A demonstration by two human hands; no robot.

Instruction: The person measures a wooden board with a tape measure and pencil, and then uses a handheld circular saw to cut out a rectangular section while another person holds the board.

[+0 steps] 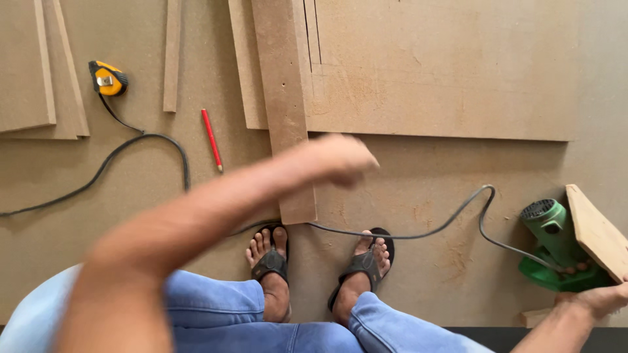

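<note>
Two hands showed, neither clearly. Beside the green power tool [553,245], the right hand [598,299] was cut off at the frame's edge, fingers curled under the tool's body, gripping it with a wooden offcut [598,229]. Left of the tool, the left hand [343,157] blurred over a long board strip [284,98]; its grip could not be told. Farther left lay a red pencil [211,139] and a yellow tape measure [108,78].

This was a woodworking shop, with work done at floor level. Brown fibreboard sheets [445,72] and cut strips [282,98] covered the floor, with a yellow tape measure [108,78] and red pencil [212,139] far left. A green corded power tool [553,242] lay near right.
</note>
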